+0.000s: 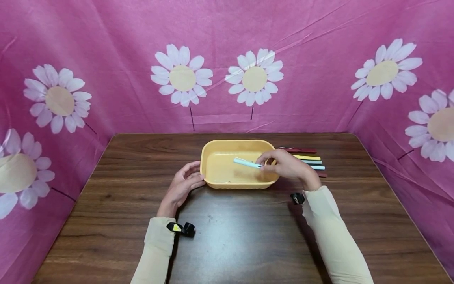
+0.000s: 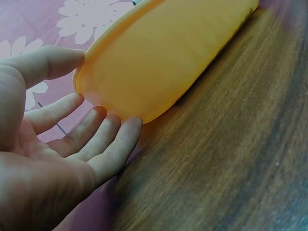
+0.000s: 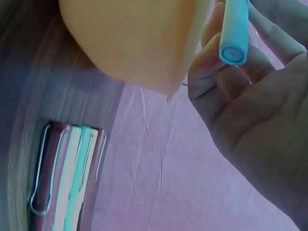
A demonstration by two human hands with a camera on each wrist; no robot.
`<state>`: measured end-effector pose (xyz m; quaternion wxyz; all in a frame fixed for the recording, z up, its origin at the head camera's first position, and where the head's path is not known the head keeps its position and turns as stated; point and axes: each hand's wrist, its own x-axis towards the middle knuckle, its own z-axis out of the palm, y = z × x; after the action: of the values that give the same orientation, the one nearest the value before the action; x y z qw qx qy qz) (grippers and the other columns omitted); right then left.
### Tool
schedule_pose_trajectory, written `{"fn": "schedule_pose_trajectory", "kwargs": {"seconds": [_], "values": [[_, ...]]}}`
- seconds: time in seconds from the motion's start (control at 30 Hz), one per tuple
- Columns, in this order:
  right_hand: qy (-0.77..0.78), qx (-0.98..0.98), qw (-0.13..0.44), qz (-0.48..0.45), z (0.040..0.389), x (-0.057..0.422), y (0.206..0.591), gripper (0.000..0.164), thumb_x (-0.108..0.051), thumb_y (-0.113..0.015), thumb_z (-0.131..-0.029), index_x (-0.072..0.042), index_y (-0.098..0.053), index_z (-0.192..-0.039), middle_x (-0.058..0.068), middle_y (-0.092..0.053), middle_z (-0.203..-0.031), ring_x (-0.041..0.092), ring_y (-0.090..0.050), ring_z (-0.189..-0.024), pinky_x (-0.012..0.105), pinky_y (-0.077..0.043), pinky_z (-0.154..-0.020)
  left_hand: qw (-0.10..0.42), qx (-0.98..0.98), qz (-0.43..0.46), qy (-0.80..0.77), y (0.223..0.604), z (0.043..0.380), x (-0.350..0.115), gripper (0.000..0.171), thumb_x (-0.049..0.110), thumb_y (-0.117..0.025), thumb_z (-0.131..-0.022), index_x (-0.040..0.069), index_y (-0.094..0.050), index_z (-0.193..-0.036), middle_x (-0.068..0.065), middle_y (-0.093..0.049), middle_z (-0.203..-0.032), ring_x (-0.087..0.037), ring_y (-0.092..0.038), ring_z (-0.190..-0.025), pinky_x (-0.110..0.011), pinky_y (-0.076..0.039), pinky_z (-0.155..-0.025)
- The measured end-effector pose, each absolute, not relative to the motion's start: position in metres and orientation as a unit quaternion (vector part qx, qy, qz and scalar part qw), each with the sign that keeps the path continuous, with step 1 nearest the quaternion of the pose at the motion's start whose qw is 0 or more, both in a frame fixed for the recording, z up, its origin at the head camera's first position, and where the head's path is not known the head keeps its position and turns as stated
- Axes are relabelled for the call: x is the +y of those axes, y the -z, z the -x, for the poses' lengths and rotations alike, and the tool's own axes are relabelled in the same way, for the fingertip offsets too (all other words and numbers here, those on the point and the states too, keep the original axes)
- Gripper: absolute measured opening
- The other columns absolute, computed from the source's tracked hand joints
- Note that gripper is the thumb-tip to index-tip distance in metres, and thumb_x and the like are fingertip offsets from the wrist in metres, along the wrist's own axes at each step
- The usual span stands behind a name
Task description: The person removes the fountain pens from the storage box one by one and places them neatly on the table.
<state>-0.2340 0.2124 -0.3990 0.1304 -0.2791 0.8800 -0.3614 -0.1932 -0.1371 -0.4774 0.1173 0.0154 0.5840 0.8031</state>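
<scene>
A yellow plastic tray [image 1: 241, 184] sits on the wooden table. At its left end, my left hand [image 1: 182, 183] touches the outside wall with relaxed fingertips, the thumb near the rim; the left wrist view shows this contact on the tray [image 2: 144, 62]. Over the tray's inside, my right hand [image 1: 285, 163] pinches a light blue pen [image 1: 247, 162] near its right end, tilted and apart from the floor of the tray. In the right wrist view the round end of the pen [image 3: 234, 48] faces the camera. A thin shiny clip-like thing [image 1: 222, 182] lies inside by the front wall.
Right of the tray, several pens lie side by side: a dark red pen [image 1: 301, 150] at the back, a yellow pen [image 1: 308, 157], pale ones and another dark red pen [image 1: 322, 174] in front. A pink flowered cloth [image 1: 220, 23] surrounds the table [image 1: 227, 236].
</scene>
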Motion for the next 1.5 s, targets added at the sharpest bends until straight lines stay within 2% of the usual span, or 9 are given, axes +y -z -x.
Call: {"fn": "schedule_pose_trajectory", "kwargs": {"seconds": [0.27,0.53,0.83,1.0,1.5], "values": [[0.363,0.88,0.115,0.283,0.23,0.228,0.403,0.013,-0.008,-0.073,-0.093,-0.009,-0.076,-0.106,-0.001,-0.069,-0.094,0.015,-0.052,-0.076,0.027,-0.046,-0.065,0.117,0.585,-0.01,-0.802,0.477,0.193,-0.137,0.056,-0.011,-0.06,-0.093,-0.01,-0.04,-0.145,-0.022,-0.05,-0.128,-0.021,-0.062,-0.105,-0.035,-0.059,-0.091],[0.362,0.885,0.103,0.273,0.224,0.245,0.407,0.013,-0.008,-0.074,-0.093,-0.011,-0.075,-0.105,-0.002,-0.068,-0.093,0.017,-0.055,-0.081,0.027,-0.048,-0.069,0.12,0.582,-0.015,-0.805,0.477,0.193,-0.138,0.057,-0.012,-0.059,-0.093,-0.013,-0.037,-0.145,-0.029,-0.048,-0.132,-0.025,-0.062,-0.11,-0.037,-0.058,-0.093],[0.372,0.887,0.094,0.259,0.219,0.261,0.411,0.012,-0.01,-0.072,-0.094,-0.011,-0.076,-0.105,-0.001,-0.067,-0.09,0.014,-0.056,-0.081,0.027,-0.05,-0.069,0.121,0.582,-0.008,-0.804,0.478,0.193,-0.138,0.055,-0.011,-0.06,-0.093,-0.011,-0.041,-0.144,-0.026,-0.05,-0.129,-0.022,-0.064,-0.108,-0.036,-0.059,-0.091],[0.386,0.881,0.092,0.257,0.216,0.269,0.412,0.012,-0.009,-0.072,-0.094,-0.013,-0.076,-0.105,-0.001,-0.067,-0.088,0.015,-0.055,-0.077,0.026,-0.048,-0.065,0.122,0.584,-0.011,-0.802,0.478,0.193,-0.138,0.055,-0.011,-0.06,-0.093,-0.012,-0.039,-0.144,-0.028,-0.049,-0.131,-0.023,-0.064,-0.108,-0.034,-0.059,-0.09],[0.396,0.881,0.076,0.247,0.211,0.286,0.413,0.012,-0.008,-0.071,-0.094,-0.011,-0.077,-0.104,-0.001,-0.067,-0.087,0.015,-0.057,-0.079,0.026,-0.049,-0.066,0.121,0.581,-0.015,-0.805,0.477,0.191,-0.137,0.057,-0.012,-0.059,-0.092,-0.012,-0.038,-0.145,-0.033,-0.044,-0.136,-0.025,-0.063,-0.111,-0.035,-0.059,-0.091]]}}
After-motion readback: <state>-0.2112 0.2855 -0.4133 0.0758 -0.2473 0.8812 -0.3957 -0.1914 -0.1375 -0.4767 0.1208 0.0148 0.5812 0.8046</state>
